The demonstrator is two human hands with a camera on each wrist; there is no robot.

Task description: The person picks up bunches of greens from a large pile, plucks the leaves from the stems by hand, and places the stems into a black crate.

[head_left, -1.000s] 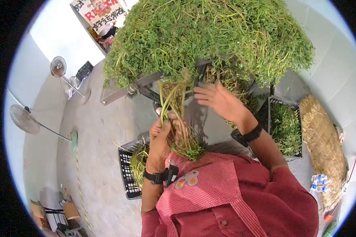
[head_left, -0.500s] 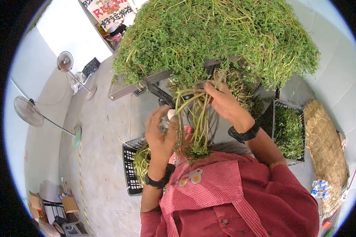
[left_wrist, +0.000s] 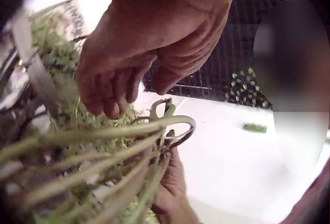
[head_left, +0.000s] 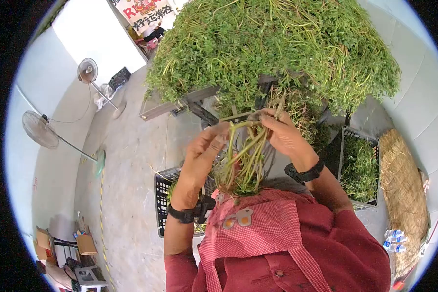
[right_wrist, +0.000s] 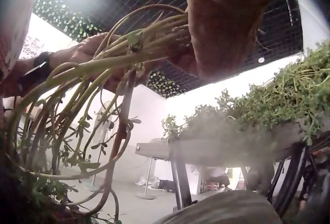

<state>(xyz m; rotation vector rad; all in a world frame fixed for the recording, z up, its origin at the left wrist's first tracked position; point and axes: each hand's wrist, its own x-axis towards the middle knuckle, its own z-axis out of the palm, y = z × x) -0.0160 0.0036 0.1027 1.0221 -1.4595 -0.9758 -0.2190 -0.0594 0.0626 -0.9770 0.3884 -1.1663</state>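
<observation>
From where I stand, I see a person in a red shirt and a red checked apron [head_left: 263, 221] with both hands up before the chest. The right hand [head_left: 289, 138] grips a bundle of green stems [head_left: 248, 153] at one end, fingers and thumb closed round it. The stems bend over and hang down between the hands, their small leaves reaching the top of the apron. The left hand [head_left: 197, 158] is just beside the bundle's upper stems, its fingers loosely bent and parted from the thumb, with nothing between them that I can see. Whether a fingertip brushes a stem, I can't tell. Each wrist wears a black strap.

On the far side, beyond the hands, a worktop [head_left: 160, 108] carries a big heap of leafy greens [head_left: 277, 46] that spills over its near edge. More stalks, browner, lie below it.

On the floor to the left, close to the left forearm, sits a black crate [head_left: 161, 214] with some stems in it. To the right, another crate [head_left: 376, 168] holds greens, and next to that lies a long straw bundle [head_left: 401, 190] with water bottles [head_left: 395, 241] by its near end. Over on the far left stand two fans, and the nearer one [head_left: 40, 129] has a green base.
</observation>
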